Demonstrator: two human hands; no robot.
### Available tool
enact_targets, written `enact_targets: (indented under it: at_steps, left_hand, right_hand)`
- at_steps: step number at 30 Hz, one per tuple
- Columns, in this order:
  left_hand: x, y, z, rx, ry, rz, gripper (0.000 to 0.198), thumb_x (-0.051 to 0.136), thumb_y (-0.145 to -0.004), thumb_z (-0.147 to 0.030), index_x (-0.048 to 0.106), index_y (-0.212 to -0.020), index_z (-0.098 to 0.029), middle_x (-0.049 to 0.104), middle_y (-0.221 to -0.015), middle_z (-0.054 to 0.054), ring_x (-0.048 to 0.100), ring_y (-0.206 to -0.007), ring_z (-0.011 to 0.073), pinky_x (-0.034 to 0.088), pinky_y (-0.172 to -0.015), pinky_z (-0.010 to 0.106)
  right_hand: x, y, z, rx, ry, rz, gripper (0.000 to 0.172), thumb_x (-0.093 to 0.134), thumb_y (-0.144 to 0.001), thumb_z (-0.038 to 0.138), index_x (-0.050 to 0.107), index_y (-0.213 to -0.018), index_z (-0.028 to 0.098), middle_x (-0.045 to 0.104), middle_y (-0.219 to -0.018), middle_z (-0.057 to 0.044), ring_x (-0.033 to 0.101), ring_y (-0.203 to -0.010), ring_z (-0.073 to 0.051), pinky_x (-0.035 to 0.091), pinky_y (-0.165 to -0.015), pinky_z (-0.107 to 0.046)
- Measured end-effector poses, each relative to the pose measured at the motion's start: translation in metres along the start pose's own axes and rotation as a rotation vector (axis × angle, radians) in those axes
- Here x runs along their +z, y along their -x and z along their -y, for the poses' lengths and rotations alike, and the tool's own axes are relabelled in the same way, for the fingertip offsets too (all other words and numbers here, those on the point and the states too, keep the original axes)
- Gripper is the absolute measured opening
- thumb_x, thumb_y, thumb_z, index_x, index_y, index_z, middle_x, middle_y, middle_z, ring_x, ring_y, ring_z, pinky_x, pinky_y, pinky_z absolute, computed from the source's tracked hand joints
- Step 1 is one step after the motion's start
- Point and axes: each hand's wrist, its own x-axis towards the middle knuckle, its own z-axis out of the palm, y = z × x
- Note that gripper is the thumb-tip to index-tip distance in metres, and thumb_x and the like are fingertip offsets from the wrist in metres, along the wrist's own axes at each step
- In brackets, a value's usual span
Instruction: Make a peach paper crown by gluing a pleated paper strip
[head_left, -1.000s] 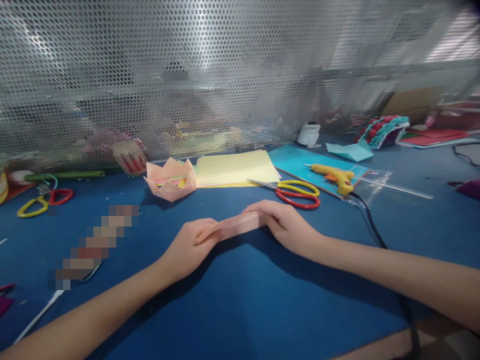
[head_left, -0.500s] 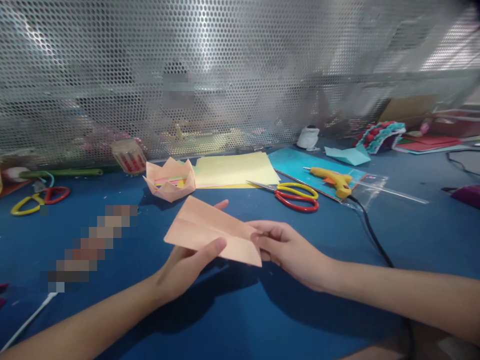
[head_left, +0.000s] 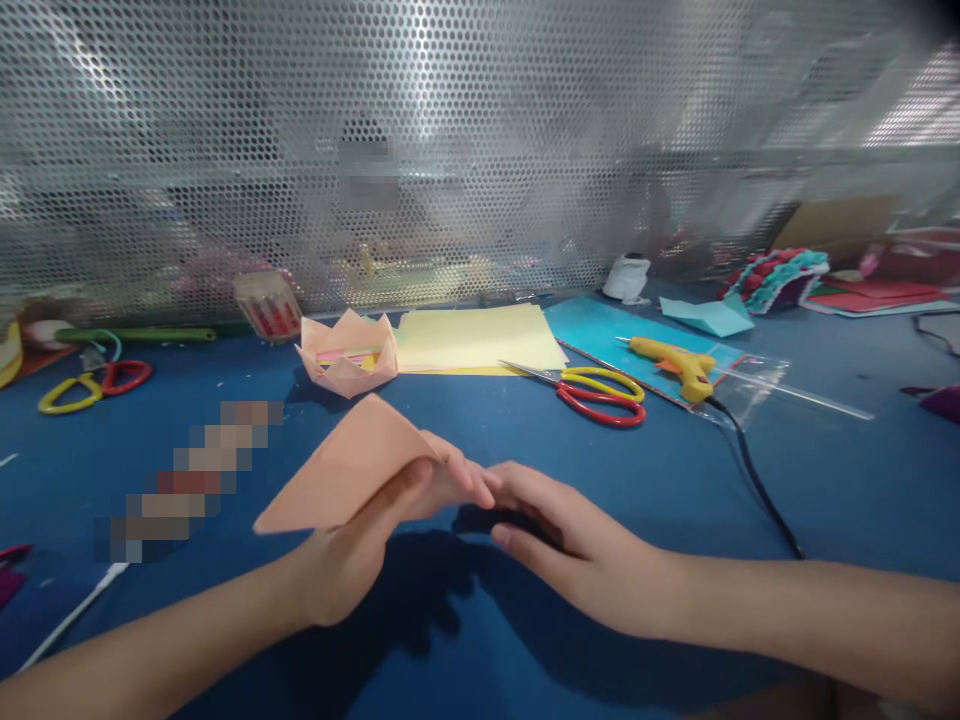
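Note:
A sheet of peach paper (head_left: 349, 470), creased and tilted, is held in my left hand (head_left: 375, 535), thumb on the near side and fingers behind it. My right hand (head_left: 585, 555) is off the paper, its fingers curved and apart, with the fingertips at or very near those of my left hand. Whether the hands touch I cannot tell. Just beyond stands a folded peach paper box (head_left: 349, 375) with a pointed rim and coloured strips inside.
Behind lie yellow paper sheets (head_left: 480, 335), red-and-yellow-handled scissors (head_left: 604, 395) and a yellow glue gun (head_left: 679, 370) with a black cord on a blue packet (head_left: 600, 330). More scissors (head_left: 97, 385) lie left. A perforated metal panel (head_left: 465, 150) closes off the back.
My right hand has let go of the paper and opened. My left hand has turned, swinging the paper to the left. The view has shifted slightly.

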Motion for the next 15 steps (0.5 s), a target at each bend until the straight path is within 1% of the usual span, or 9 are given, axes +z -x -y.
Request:
enact_targets:
  at_steps: [2, 4, 7, 9, 11, 13, 15]
  left_hand:
    - [-0.003, 0.0, -0.003, 0.036, -0.116, -0.04, 0.031, 0.04, -0.093, -0.04, 0.064, -0.086, -0.023, 0.068, -0.091, 0.004, 0.061, -0.101, 0.024, 0.046, -0.095, 0.041]
    - [-0.006, -0.002, -0.003, 0.034, -0.213, -0.043, 0.03, 0.04, -0.093, -0.038, 0.064, -0.087, -0.021, 0.066, -0.093, 0.004, 0.061, -0.099, 0.0221, 0.045, -0.096, 0.038]
    - [-0.007, -0.006, 0.002, -0.028, -0.296, -0.017, 0.021, 0.044, -0.091, -0.031, 0.062, -0.093, -0.019, 0.065, -0.095, 0.003, 0.059, -0.098, 0.0187, 0.043, -0.097, 0.032]
    - [-0.007, -0.007, 0.007, -0.079, -0.281, 0.017, 0.017, 0.046, -0.09, -0.027, 0.06, -0.097, -0.02, 0.065, -0.095, 0.002, 0.059, -0.097, 0.0171, 0.043, -0.095, 0.029]
    - [-0.005, -0.007, 0.01, -0.116, -0.251, 0.073, 0.018, 0.045, -0.091, -0.026, 0.06, -0.098, -0.02, 0.064, -0.095, 0.002, 0.058, -0.096, 0.0166, 0.043, -0.093, 0.028]
    - [-0.003, -0.007, 0.008, -0.131, -0.215, 0.112, 0.021, 0.043, -0.092, -0.027, 0.061, -0.095, -0.019, 0.064, -0.093, 0.002, 0.058, -0.095, 0.0169, 0.043, -0.094, 0.029]
    - [0.0, -0.006, 0.002, -0.14, -0.154, 0.131, 0.025, 0.04, -0.093, -0.03, 0.062, -0.091, -0.019, 0.063, -0.09, 0.002, 0.059, -0.093, 0.0169, 0.044, -0.093, 0.029]
  right_hand:
    - [-0.003, -0.002, -0.003, -0.038, 0.084, -0.092, 0.033, 0.047, -0.088, 0.015, 0.051, -0.119, 0.024, 0.054, -0.122, -0.005, 0.052, -0.113, -0.016, 0.043, -0.101, -0.037]
    - [-0.005, -0.005, -0.008, -0.017, 0.064, -0.155, 0.034, 0.046, -0.088, 0.016, 0.049, -0.121, 0.025, 0.053, -0.124, -0.005, 0.051, -0.114, -0.016, 0.044, -0.1, -0.035]
    - [-0.005, -0.008, -0.011, 0.01, 0.018, -0.17, 0.03, 0.045, -0.089, 0.018, 0.051, -0.118, 0.024, 0.055, -0.12, -0.006, 0.054, -0.112, -0.016, 0.046, -0.097, -0.035]
    - [-0.005, -0.008, -0.011, 0.013, -0.002, -0.164, 0.03, 0.046, -0.089, 0.018, 0.051, -0.117, 0.024, 0.055, -0.12, -0.006, 0.055, -0.108, -0.016, 0.048, -0.095, -0.035]
    - [-0.004, -0.008, -0.01, 0.029, -0.031, -0.169, 0.03, 0.046, -0.089, 0.02, 0.049, -0.119, 0.024, 0.055, -0.121, -0.006, 0.057, -0.105, -0.016, 0.049, -0.092, -0.035]
    - [-0.004, -0.008, -0.009, 0.052, -0.052, -0.175, 0.031, 0.046, -0.09, 0.023, 0.048, -0.12, 0.024, 0.054, -0.123, -0.006, 0.057, -0.105, -0.016, 0.05, -0.091, -0.036]
    - [-0.004, -0.008, -0.008, 0.049, -0.058, -0.181, 0.029, 0.046, -0.091, 0.025, 0.049, -0.12, 0.025, 0.055, -0.121, -0.006, 0.055, -0.109, -0.016, 0.049, -0.093, -0.036]
